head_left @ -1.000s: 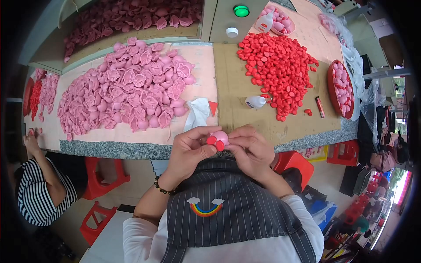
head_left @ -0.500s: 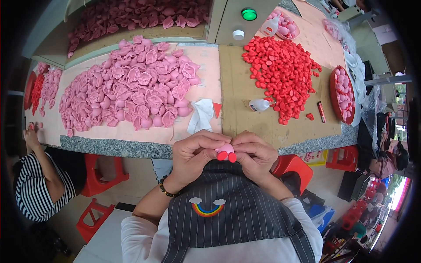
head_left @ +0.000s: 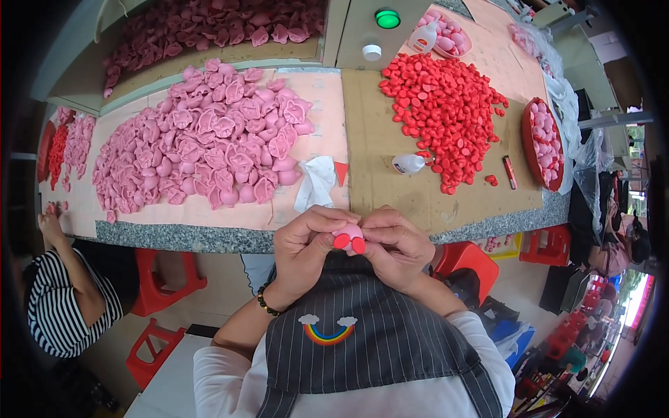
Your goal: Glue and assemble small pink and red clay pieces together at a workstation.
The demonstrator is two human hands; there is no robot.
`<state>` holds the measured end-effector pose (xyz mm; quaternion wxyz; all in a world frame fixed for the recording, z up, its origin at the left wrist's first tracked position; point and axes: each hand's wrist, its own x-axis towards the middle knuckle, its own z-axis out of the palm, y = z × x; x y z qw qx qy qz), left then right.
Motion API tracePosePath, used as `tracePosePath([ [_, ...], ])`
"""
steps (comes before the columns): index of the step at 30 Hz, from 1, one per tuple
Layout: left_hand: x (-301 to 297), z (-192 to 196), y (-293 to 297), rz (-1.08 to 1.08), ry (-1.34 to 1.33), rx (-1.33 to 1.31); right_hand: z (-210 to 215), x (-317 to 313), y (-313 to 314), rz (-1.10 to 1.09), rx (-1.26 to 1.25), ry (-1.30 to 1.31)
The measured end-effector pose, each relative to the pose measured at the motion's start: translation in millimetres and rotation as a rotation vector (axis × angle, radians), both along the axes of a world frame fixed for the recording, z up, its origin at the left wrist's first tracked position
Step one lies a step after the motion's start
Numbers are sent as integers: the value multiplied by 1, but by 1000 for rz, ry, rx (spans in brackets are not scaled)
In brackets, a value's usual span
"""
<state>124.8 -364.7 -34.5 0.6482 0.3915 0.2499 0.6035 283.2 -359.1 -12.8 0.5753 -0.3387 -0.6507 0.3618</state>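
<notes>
Around the middle of the frame, just over the worktop's [head_left: 188, 237] front edge, the left hand [head_left: 303, 244] and right hand [head_left: 396, 247] are both closed on one small, round, pink, soft-plastic-looking piece [head_left: 349, 230] with two flat red ovals [head_left: 358, 245] on it. Thumbs and fingertips pinch it from either side, I'd guess because it's too small for a full-fist grip and this leaves the red ovals uncovered. Can't make out what the hidden fingertips are doing behind it.

Just past the hands there's a crumpled white cloth [head_left: 316, 184], probably kept that close so it's a short reach. A small translucent white squeeze bottle [head_left: 408, 163] lies on its side at centre right, its red tip toward the heap, handy for the right hand I'd say.

Further out, a big heap of thin pink cupped shells [head_left: 202, 139] fills the upper left, and a heap of glossy red rounded bits [head_left: 446, 115] sits upper right on brown cardboard [head_left: 376, 139]. Looks like they're split so the colours don't mix. Far right, a red oval basket [head_left: 527, 143] holds pink-and-red pieces, likely so they don't roll around.
</notes>
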Motion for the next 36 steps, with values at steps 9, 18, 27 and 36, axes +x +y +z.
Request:
tracePosePath([
  [9, -5, 16, 0, -46, 26, 38, 3, -2, 2, -25, 0, 20],
  [18, -4, 16, -1, -72, 30, -46, 6, -1, 1, 28, 64, -56],
  [27, -2, 2, 0, -117, -107, -7, 2, 1, 2, 35, 17, -70],
  [36, 3, 0, -6, -137, -191, -127, 7, -4, 4, -43, 178, -212],
])
